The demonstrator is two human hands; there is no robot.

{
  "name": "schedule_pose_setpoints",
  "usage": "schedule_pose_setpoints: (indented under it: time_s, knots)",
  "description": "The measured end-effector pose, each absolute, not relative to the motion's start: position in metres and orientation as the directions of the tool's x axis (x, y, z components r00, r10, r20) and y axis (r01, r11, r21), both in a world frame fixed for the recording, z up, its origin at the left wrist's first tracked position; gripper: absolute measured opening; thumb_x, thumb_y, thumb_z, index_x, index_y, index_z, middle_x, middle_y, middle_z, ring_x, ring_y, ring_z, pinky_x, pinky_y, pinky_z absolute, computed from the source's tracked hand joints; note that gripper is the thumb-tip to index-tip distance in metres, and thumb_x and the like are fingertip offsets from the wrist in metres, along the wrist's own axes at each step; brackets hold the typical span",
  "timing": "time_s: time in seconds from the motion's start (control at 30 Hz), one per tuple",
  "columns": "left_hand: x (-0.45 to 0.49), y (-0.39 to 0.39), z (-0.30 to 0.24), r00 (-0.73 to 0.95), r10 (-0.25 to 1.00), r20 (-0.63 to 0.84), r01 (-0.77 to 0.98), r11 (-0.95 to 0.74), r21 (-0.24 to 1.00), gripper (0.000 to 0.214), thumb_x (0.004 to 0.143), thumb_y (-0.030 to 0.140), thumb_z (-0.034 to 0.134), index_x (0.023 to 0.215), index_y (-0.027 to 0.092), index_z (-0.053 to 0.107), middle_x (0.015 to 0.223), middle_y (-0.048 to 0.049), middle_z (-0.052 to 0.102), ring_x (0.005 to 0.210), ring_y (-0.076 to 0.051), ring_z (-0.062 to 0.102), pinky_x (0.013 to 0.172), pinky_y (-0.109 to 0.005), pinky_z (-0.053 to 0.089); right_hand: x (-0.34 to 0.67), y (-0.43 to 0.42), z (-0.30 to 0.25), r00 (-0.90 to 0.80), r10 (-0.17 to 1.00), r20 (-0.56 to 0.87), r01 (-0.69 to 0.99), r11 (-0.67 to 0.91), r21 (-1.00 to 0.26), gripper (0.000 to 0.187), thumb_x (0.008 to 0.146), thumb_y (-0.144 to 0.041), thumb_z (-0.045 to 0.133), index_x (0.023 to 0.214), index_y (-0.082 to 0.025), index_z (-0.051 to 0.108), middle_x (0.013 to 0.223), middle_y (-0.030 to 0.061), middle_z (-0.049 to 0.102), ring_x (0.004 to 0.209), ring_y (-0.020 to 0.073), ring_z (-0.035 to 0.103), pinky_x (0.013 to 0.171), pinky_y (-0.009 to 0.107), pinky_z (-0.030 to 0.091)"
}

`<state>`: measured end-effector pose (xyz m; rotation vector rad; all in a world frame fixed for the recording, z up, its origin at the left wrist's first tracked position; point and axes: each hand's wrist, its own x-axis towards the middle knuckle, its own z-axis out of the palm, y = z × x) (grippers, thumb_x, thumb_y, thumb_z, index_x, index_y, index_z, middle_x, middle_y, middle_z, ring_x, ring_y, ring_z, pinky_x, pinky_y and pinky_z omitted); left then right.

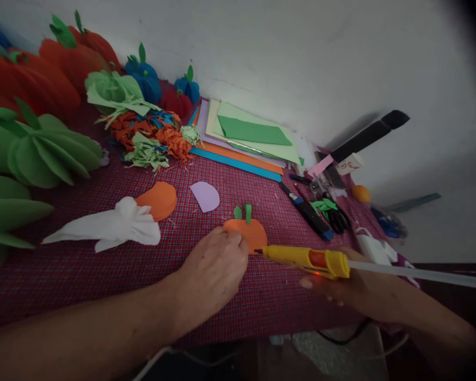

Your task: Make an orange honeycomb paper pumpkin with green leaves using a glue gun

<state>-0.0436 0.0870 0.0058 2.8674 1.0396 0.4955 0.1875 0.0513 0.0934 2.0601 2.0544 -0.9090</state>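
Pressing down at centre frame, the left hand (216,270) has its fingers bent onto the left edge of the pumpkin (250,232), an orange paper cutout with a green stem and leaf, lying flat on the red checked cloth (103,275). Whether the fingers pinch the paper or only pin it cannot be told from this angle.

The right hand (357,291), at lower right, is clenched around the yellow glue gun (307,258). Its nozzle points left and meets the pumpkin's lower right edge. A pale glue stick (420,273) juts from the back of the gun towards the right edge.

Left of the pumpkin lie crumpled white paper (111,225), an orange cutout (158,200) and a lilac cutout (205,196). Markers (309,214) lie to its right. Stacked paper sheets (254,140) sit by the wall at upper centre.
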Motion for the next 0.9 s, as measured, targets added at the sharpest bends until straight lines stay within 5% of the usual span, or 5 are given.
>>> schedule_pose_setpoints:
  time_s: [0.1, 0.5, 0.7, 0.9]
  knots:
    - [-0.044, 0.087, 0.007, 0.727, 0.630, 0.275, 0.608, -0.776, 0.168, 0.017, 0.083, 0.018, 0.043, 0.079, 0.014, 0.060, 0.071, -0.0053, 0.057, 0.069, -0.019, 0.052, 0.065, -0.035, 0.044, 0.185, 0.053, 0.095, -0.085, 0.809, -0.581, 0.943, -0.124, -0.310, 0.034, 0.079, -0.050, 0.052, 0.088, -0.018, 0.060, 0.056, 0.0017, 0.058, 0.048, 0.0151, 0.054, 0.042, 0.024, 0.042]
    - [-0.042, 0.087, 0.005, 0.724, 0.640, 0.258, 0.625, -0.767, 0.147, 0.015, 0.082, 0.019, 0.045, 0.081, 0.015, 0.060, 0.072, -0.0043, 0.056, 0.067, -0.018, 0.050, 0.063, -0.034, 0.043, 0.200, 0.050, 0.085, 0.018, 0.790, -0.613, 0.921, -0.251, -0.296, 0.037, 0.073, -0.050, 0.059, 0.089, -0.017, 0.060, 0.064, 0.0033, 0.064, 0.053, 0.0171, 0.060, 0.045, 0.024, 0.047]
    - [-0.043, 0.088, 0.004, 0.725, 0.639, 0.258, 0.633, -0.765, 0.118, 0.016, 0.081, 0.019, 0.046, 0.084, 0.015, 0.061, 0.072, -0.0047, 0.056, 0.067, -0.019, 0.050, 0.063, -0.034, 0.042, 0.205, 0.054, 0.086, -0.088, 0.804, -0.587, 0.927, -0.150, -0.345, 0.028, 0.078, -0.046, 0.054, 0.075, -0.019, 0.062, 0.057, 0.0013, 0.063, 0.048, 0.0143, 0.060, 0.042, 0.020, 0.045]
    - [-0.042, 0.087, 0.005, 0.715, 0.655, 0.245, 0.638, -0.755, 0.153, 0.017, 0.082, 0.018, 0.044, 0.085, 0.014, 0.061, 0.072, -0.0050, 0.057, 0.068, -0.019, 0.051, 0.063, -0.034, 0.043, 0.207, 0.052, 0.084, -0.059, 0.806, -0.589, 0.934, -0.164, -0.318, 0.032, 0.078, -0.049, 0.054, 0.081, -0.018, 0.062, 0.061, 0.0030, 0.064, 0.051, 0.0150, 0.060, 0.044, 0.021, 0.047]
